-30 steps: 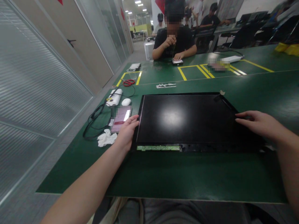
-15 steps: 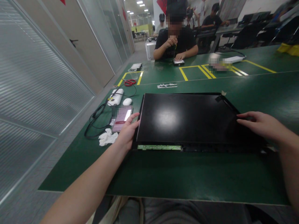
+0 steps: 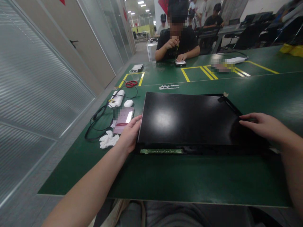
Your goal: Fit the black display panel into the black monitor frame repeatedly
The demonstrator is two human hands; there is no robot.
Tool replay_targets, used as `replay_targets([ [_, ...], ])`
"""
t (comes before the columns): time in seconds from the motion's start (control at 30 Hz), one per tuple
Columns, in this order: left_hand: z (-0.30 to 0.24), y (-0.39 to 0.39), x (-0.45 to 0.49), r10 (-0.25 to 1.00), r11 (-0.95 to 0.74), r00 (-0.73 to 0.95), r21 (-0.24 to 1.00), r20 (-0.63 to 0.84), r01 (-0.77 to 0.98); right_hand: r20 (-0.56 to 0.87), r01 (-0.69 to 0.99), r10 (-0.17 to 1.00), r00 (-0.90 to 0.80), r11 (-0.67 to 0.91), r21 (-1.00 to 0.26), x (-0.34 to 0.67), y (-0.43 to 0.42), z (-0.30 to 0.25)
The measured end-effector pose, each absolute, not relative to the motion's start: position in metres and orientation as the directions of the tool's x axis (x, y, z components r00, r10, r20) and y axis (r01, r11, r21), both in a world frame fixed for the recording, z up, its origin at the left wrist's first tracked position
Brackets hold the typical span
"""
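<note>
A black LCD panel [image 3: 187, 119] lies face up in a dark shallow frame [image 3: 233, 105] on the green table. Its left side is tilted up a little, and a green circuit strip [image 3: 161, 151] shows along the near edge. My left hand [image 3: 131, 134] is closed on the panel's left edge, the fingertips partly hidden by it. At the right edge, my right hand [image 3: 259, 123] has its thumb and fingers closed on the border of the panel or frame; I cannot tell which. A scrap of tape [image 3: 225, 94] sticks up at the far right corner.
Left of the panel lie a phone [image 3: 123, 120], a crumpled tissue [image 3: 109, 139], a white rounded case [image 3: 128, 103], a white device [image 3: 116, 98], black cables [image 3: 94, 118] and red scissors [image 3: 131, 84]. White strips [image 3: 169, 86] lie beyond it. A person [image 3: 177, 41] works across the table.
The panel's left side has risen slightly out of the frame with my left hand, whose fingers have slipped further under the edge. My right hand has hardly moved.
</note>
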State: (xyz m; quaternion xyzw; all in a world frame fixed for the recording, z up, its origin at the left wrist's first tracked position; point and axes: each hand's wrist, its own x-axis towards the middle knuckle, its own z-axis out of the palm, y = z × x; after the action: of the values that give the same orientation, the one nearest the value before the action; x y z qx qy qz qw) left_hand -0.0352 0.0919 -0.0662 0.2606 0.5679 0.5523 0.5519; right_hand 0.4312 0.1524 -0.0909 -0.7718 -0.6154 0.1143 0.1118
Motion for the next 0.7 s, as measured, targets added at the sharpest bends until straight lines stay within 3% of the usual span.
replay_targets([
  [0.1,-0.066,0.091,-0.035,0.922,0.238,-0.234,0.929,-0.308,-0.283,-0.124,0.886,0.953,0.275,-0.302,-0.353,0.431,0.153,-0.090],
  [0.7,-0.061,0.088,-0.033,0.945,0.260,-0.103,0.904,-0.311,-0.339,-0.158,0.872,0.938,0.309,-0.345,-0.347,0.422,0.150,-0.081],
])
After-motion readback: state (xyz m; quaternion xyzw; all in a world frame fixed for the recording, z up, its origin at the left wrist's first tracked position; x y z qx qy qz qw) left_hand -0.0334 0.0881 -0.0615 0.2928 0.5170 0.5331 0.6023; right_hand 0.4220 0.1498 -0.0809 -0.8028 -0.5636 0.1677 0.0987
